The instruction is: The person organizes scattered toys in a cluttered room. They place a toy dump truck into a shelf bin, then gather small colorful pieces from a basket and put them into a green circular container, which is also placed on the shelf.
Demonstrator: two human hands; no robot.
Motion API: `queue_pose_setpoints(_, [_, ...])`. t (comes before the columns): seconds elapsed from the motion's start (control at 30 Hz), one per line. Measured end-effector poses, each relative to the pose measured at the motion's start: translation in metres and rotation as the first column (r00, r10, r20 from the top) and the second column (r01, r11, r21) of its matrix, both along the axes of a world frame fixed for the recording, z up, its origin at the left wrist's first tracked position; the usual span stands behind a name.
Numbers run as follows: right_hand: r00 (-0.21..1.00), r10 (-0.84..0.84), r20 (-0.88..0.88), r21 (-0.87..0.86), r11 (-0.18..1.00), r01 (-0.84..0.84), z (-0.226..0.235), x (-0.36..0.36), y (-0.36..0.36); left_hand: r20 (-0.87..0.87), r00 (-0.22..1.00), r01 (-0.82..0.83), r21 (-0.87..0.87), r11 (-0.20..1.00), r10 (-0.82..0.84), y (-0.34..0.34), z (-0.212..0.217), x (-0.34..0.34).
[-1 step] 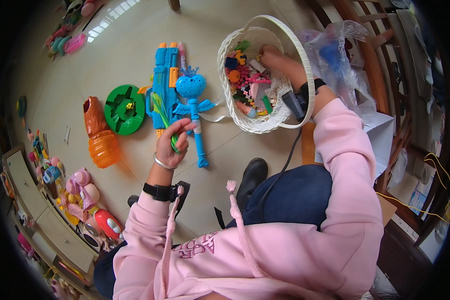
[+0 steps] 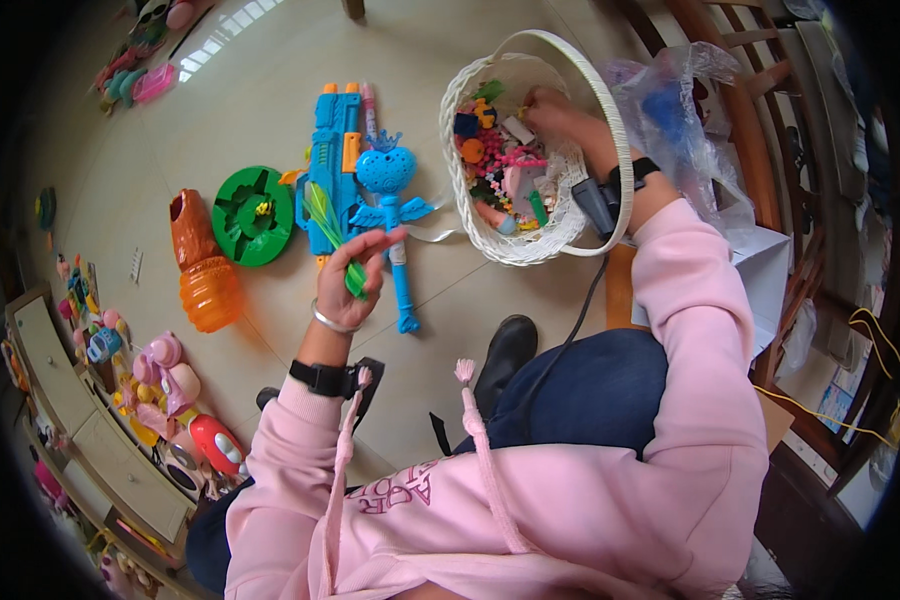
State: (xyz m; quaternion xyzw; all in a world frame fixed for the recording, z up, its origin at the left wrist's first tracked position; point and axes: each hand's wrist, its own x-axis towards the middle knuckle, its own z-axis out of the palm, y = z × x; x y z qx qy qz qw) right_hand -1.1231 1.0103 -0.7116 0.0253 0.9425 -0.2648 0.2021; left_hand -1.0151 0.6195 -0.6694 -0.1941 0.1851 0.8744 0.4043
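Pinched in the left hand (image 2: pixel 345 285): a slim green leaf-shaped toy (image 2: pixel 332 235), long axis running from about 11 o'clock at its pointed tip down to 5 o'clock at the end inside the fingers, held just above the tiled floor (image 2: pixel 470 320). Bright green, flat and narrow, paler streaks along its length, the upper tip lying across the blue toy gun (image 2: pixel 330 160). Left fingers curled round the lower end, thumb pressed on top, a silver bangle and a black wristband below on the wrist. Just to the right, touching or nearly so, a blue winged wand with a heart-shaped head (image 2: pixel 390 210), long axis near 12 to 6 o'clock, head at the top. At 9 o'clock from the leaf, a green round disc toy (image 2: pixel 253 215), then an orange ribbed bottle-shaped toy (image 2: pixel 200 270) lying farther left. At 2 o'clock, a white wicker basket (image 2: pixel 610 110) full of small colourful toys, with the right hand (image 2: pixel 560 115) reaching deep inside, fingers bent among the pieces; whether anything is gripped cannot be told. A crumpled clear plastic bag (image 2: pixel 680 110) beside the basket at its right. Compared with the earlier frame, no visible change: same grip, same leaf angle, same reach into the basket.
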Motion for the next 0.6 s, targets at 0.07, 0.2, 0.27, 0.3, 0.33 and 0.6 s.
queue_pose_setpoints(0.07, [0.986, -0.081, 0.143, -0.170, 0.980, 0.105, 0.013, -0.002, 0.009, 0.075, 0.995, -0.080, 0.124, 0.989, 0.071, 0.015, 0.009, -0.007])
queue_pose_setpoints(0.2, [0.949, -0.193, 0.250, -0.343, 0.899, 0.273, 0.050, 0.004, 0.015, -0.017, 0.997, -0.068, 0.315, 0.947, 0.078, 0.043, 0.024, -0.021])
queue_pose_setpoints(0.27, [0.958, -0.116, 0.262, -0.455, 0.860, 0.229, 0.072, 0.006, 0.005, 0.045, 0.996, -0.080, 0.235, 0.969, 0.071, 0.059, 0.024, -0.027])
queue_pose_setpoints(0.3, [0.965, -0.058, 0.257, -0.514, 0.837, 0.187, 0.083, 0.007, -0.004, 0.093, 0.991, -0.110, 0.155, 0.982, 0.096, 0.062, 0.023, -0.028])
queue_pose_setpoints(0.33, [0.943, 0.079, 0.323, -0.573, 0.809, 0.129, 0.094, 0.006, -0.015, 0.057, 0.995, -0.086, 0.163, 0.983, 0.078, 0.068, 0.022, -0.029])
queue_pose_setpoints(0.6, [0.689, 0.617, 0.380, -0.603, 0.730, -0.321, 0.121, 0.017, -0.097, 0.129, 0.991, -0.030, 0.332, 0.943, -0.014, 0.121, 0.005, -0.027])
